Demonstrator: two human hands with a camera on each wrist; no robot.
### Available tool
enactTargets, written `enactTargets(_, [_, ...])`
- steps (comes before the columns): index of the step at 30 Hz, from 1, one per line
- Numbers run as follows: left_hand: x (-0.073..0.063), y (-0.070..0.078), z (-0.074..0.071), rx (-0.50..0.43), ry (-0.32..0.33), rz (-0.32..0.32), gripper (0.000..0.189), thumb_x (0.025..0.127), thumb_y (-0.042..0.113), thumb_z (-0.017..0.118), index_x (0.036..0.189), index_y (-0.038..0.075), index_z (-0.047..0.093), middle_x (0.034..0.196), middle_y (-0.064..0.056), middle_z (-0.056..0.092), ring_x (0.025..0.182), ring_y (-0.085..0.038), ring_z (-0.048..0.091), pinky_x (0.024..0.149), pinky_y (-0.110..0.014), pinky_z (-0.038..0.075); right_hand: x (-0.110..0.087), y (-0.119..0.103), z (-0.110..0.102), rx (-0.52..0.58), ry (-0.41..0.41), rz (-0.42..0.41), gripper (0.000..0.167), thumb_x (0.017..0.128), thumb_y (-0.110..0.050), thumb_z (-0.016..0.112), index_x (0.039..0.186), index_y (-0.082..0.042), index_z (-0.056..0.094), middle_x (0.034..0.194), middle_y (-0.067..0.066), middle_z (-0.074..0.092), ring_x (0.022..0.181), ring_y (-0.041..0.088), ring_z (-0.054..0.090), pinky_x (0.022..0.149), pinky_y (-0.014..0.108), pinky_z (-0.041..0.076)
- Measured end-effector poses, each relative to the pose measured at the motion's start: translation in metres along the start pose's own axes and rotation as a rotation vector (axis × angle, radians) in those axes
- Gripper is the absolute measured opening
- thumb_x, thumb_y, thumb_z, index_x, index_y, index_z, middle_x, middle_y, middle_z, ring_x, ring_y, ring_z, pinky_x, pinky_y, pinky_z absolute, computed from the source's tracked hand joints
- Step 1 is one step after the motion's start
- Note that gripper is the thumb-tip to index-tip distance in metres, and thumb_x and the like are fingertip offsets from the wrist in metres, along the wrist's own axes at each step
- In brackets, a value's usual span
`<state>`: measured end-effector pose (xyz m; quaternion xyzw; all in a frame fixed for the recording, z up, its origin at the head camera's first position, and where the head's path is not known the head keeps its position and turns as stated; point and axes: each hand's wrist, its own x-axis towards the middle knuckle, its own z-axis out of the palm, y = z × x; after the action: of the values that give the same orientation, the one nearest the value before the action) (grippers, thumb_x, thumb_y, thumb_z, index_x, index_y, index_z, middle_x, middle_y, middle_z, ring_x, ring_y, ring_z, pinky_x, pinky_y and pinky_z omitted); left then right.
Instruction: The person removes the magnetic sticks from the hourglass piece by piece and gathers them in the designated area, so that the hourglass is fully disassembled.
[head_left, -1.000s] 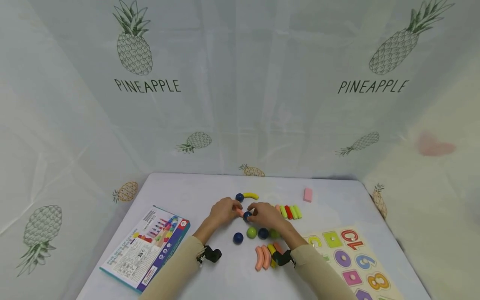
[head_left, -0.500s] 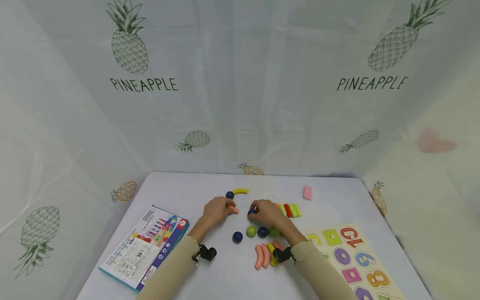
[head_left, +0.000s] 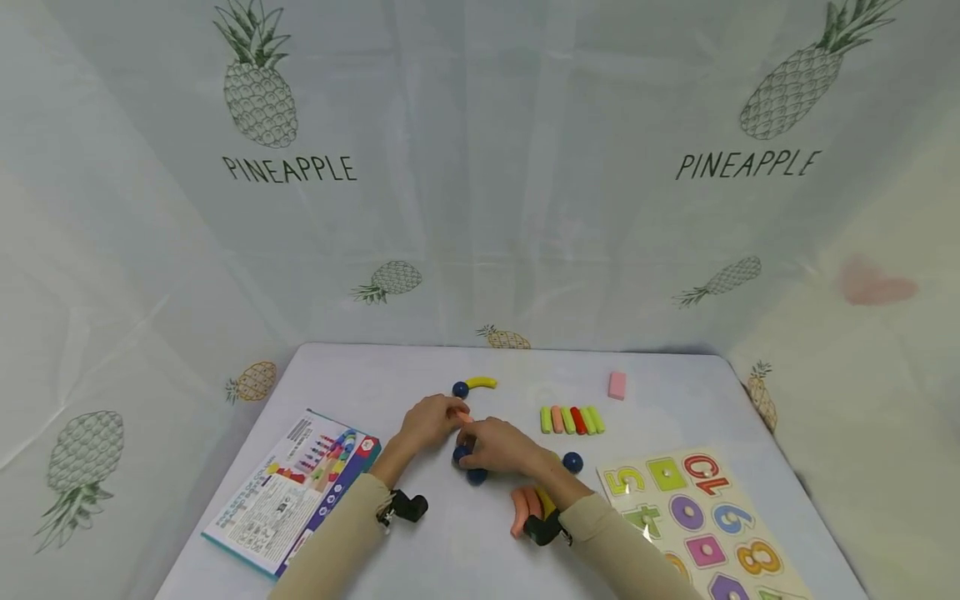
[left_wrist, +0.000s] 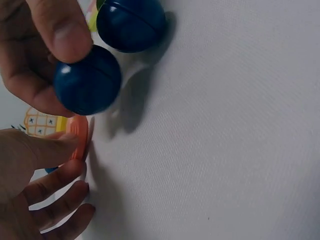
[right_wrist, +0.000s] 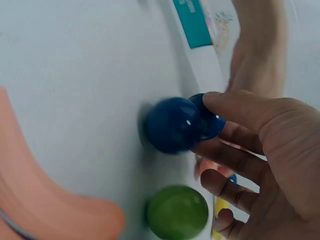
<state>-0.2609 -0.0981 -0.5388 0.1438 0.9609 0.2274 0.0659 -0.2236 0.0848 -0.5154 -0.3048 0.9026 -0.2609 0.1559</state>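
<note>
My left hand (head_left: 432, 421) pinches a short orange-pink stick (left_wrist: 77, 137) between thumb and fingers, low over the white table. My right hand (head_left: 498, 446) pinches a dark blue ball (left_wrist: 87, 80), close in front of the left hand. A second blue ball (right_wrist: 174, 125) lies on the table right beside the held one and partly covers it in the right wrist view. Behind the hands, another blue ball (head_left: 460, 389) sits at the end of a curved yellow piece (head_left: 482, 382). A green ball (right_wrist: 177, 212) is near the right fingers; in the head view that hand hides it.
A row of short coloured sticks (head_left: 572, 420) and a pink block (head_left: 617, 385) lie back right. Another blue ball (head_left: 572, 462) and curved pink pieces (head_left: 519, 510) are by the right forearm. A number puzzle board (head_left: 705, 525) lies right, a printed box (head_left: 292, 492) left.
The hands drew apart, then my right hand came left and nearer with the blue ball. The yellow piece and its ball shifted left earlier. My left hand keeps the stick.
</note>
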Motion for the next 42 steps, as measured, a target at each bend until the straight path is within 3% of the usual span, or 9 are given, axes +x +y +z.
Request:
enactTargets(7, [-0.003,-0.001,-0.002,-0.022,-0.019,0.011,0.019,0.094,0.024,0.073,0.113,0.024,0.075,0.093,0.003,0.066,0.079,-0.014,0.056,0.067,-0.035,0.048,0.003,-0.002,0.01,-0.028,-0.035,0.057,0.027,0.089,-0.034,0.078,0.112,-0.023,0.07,0.091,-0.013,0.065,0.082,0.003,0.057,0.073,0.026,0.049])
enactTargets(14, [-0.005,0.0,-0.005,-0.033,-0.02,0.043,0.02,0.094,0.022,0.073,0.114,0.022,0.075,0.093,0.003,0.067,0.081,-0.013,0.058,0.07,-0.036,0.049,0.004,0.002,0.007,0.024,-0.035,0.041,0.028,0.091,-0.038,0.075,0.112,-0.022,0.07,0.093,-0.014,0.067,0.083,0.002,0.058,0.077,0.027,0.05])
enactTargets(19, [-0.003,0.004,-0.006,-0.044,-0.087,0.13,0.024,0.095,0.014,0.069,0.118,0.017,0.073,0.092,0.003,0.066,0.082,-0.012,0.058,0.074,-0.035,0.049,0.004,0.016,-0.007,0.077,0.064,0.071,0.019,0.098,-0.031,0.066,0.109,-0.017,0.07,0.092,-0.009,0.066,0.078,0.008,0.058,0.073,0.028,0.05])
enactTargets(23, [0.0,0.009,-0.007,-0.083,-0.181,0.235,0.029,0.098,0.012,0.063,0.127,0.012,0.069,0.103,-0.001,0.072,0.093,-0.016,0.065,0.083,-0.036,0.053,0.004,0.028,-0.017,0.024,0.16,0.153,0.016,0.096,-0.026,0.067,0.107,-0.015,0.072,0.093,-0.002,0.066,0.078,0.012,0.057,0.072,0.032,0.049])
enactTargets(25, [0.002,0.012,-0.007,-0.103,-0.184,0.26,0.028,0.1,0.015,0.062,0.127,0.011,0.069,0.107,-0.002,0.074,0.097,-0.017,0.067,0.085,-0.037,0.054,0.004,0.032,-0.02,-0.012,0.175,0.182,0.018,0.095,-0.025,0.069,0.108,-0.014,0.073,0.094,0.001,0.066,0.081,0.014,0.057,0.074,0.035,0.05])
enactTargets(28, [0.004,0.013,-0.008,-0.133,-0.094,0.226,0.022,0.099,0.016,0.063,0.119,0.012,0.072,0.102,-0.002,0.074,0.091,-0.017,0.068,0.079,-0.036,0.054,0.004,0.034,-0.021,-0.033,0.155,0.207,0.02,0.093,-0.024,0.072,0.109,-0.012,0.074,0.095,0.002,0.066,0.083,0.016,0.058,0.075,0.038,0.05])
enactTargets(33, [0.012,0.011,-0.014,-0.113,0.093,0.097,0.02,0.093,0.017,0.072,0.113,0.015,0.075,0.102,-0.003,0.068,0.086,-0.018,0.063,0.071,-0.036,0.051,0.007,0.036,-0.015,-0.064,0.102,0.227,0.021,0.094,-0.025,0.071,0.113,-0.016,0.073,0.092,-0.002,0.065,0.081,0.014,0.056,0.074,0.035,0.049])
enactTargets(37, [0.017,0.008,-0.015,-0.062,0.039,0.065,0.027,0.091,0.019,0.075,0.118,0.016,0.074,0.113,-0.007,0.066,0.092,-0.02,0.063,0.073,-0.038,0.052,0.008,0.037,-0.012,-0.088,0.095,0.217,0.018,0.093,-0.022,0.072,0.11,-0.019,0.074,0.09,-0.003,0.064,0.078,0.013,0.055,0.072,0.034,0.049])
enactTargets(42, [0.016,0.009,-0.013,-0.042,-0.015,0.09,0.025,0.087,0.019,0.079,0.112,0.017,0.076,0.101,-0.005,0.068,0.087,-0.017,0.06,0.072,-0.037,0.05,0.008,0.036,-0.017,-0.11,0.101,0.195,0.017,0.089,-0.021,0.076,0.106,-0.018,0.075,0.088,-0.004,0.064,0.078,0.014,0.054,0.071,0.033,0.047])
